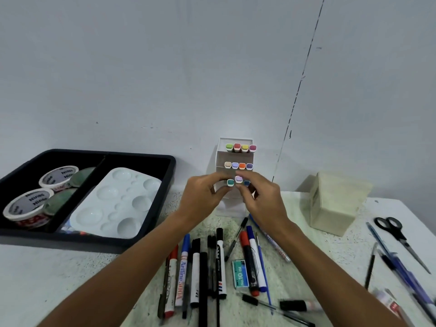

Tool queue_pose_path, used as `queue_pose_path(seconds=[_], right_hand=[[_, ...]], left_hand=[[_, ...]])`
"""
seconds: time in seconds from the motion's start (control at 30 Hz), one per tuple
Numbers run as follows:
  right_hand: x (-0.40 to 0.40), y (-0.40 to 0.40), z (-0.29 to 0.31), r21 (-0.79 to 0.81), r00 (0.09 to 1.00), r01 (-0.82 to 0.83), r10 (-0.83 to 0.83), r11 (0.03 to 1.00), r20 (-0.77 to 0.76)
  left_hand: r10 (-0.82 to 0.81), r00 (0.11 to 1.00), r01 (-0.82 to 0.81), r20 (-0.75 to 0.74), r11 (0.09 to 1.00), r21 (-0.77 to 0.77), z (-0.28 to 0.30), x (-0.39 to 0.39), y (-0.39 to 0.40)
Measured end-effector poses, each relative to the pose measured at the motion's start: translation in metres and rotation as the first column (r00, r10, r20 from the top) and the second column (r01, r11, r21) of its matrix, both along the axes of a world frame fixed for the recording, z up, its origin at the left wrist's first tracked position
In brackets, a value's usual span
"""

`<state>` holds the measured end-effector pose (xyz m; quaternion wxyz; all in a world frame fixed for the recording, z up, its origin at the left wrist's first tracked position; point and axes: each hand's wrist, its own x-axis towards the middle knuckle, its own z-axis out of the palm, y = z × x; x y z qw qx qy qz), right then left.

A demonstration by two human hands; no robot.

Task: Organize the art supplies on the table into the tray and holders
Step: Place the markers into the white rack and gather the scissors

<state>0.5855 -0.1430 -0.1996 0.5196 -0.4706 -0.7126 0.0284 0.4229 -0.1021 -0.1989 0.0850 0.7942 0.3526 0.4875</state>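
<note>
Place: an art or craft work corner, home or studio cannot be told.
Surface: a white, paint-speckled table point(330, 232) against a bare grey-white wall point(141, 67).
Supplies: loose markers and pens point(203, 267), black-handled scissors point(398, 234), white plastic paint palette point(113, 204).
Storage: black divided plastic tray point(169, 171), white tiered marker holder point(236, 156).
</note>
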Motion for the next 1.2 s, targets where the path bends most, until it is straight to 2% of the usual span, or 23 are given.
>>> queue_pose_path(seconds=[0.23,0.4,0.5,0.53,0.6,0.63,0.7,0.77,0.83,0.9,1.0,1.2], right_hand=[[-0.003,0.009,-0.01,-0.035,0.99,0.072,-0.068,0.997,0.126],[0.0,0.009,-0.016,0.024,0.975,0.104,-0.107,0.994,0.192],[0.003,0.004,-0.017,0.106,0.991,0.108,-0.116,0.988,0.073],[0.003,0.002,-0.017,0.118,0.992,0.12,-0.124,0.986,0.022],[0.003,0.001,-0.016,0.076,0.981,0.164,-0.155,0.984,-0.118],[0.002,0.002,-0.015,0.009,0.961,0.185,-0.179,0.983,-0.209],[0.0,0.005,-0.01,-0.205,0.902,0.164,-0.231,0.965,-0.366],[0.001,0.012,-0.011,-0.41,0.852,0.01,-0.222,0.912,-0.474],[0.002,0.018,-0.015,-0.482,0.813,-0.155,-0.166,0.862,-0.558],[-0.001,0.021,-0.019,-0.489,0.799,-0.231,-0.122,0.841,-0.588],[-0.006,0.023,-0.022,-0.48,0.794,-0.224,-0.127,0.848,-0.594],[-0.008,0.023,-0.024,-0.463,0.807,-0.169,-0.147,0.87,-0.572]], left_hand=[[0.0,1.0,0.001,-0.021,1.0,0.018,-0.016,-0.001,0.009],[-0.001,0.998,-0.006,0.065,0.993,0.118,-0.027,-0.006,0.01],[0.034,0.987,-0.053,0.157,0.992,0.115,-0.028,-0.008,0.009],[0.042,0.979,-0.057,0.202,0.996,0.07,-0.028,-0.007,0.008],[0.062,0.942,-0.018,0.328,0.99,-0.136,-0.027,-0.004,0.003],[0.077,0.919,0.039,0.387,0.958,-0.283,-0.026,-0.002,0.003],[0.093,0.875,0.213,0.475,0.807,-0.551,-0.026,0.0,0.008],[0.104,0.832,0.345,0.545,0.673,-0.654,-0.029,0.002,0.014],[0.102,0.796,0.412,0.596,0.63,-0.658,-0.032,0.004,0.018],[0.087,0.766,0.467,0.637,0.607,-0.643,-0.029,0.009,0.016],[0.052,0.761,0.502,0.647,0.584,-0.638,-0.024,0.01,0.014],[0.082,0.751,0.49,0.655,0.596,-0.636,-0.029,0.009,0.019]])
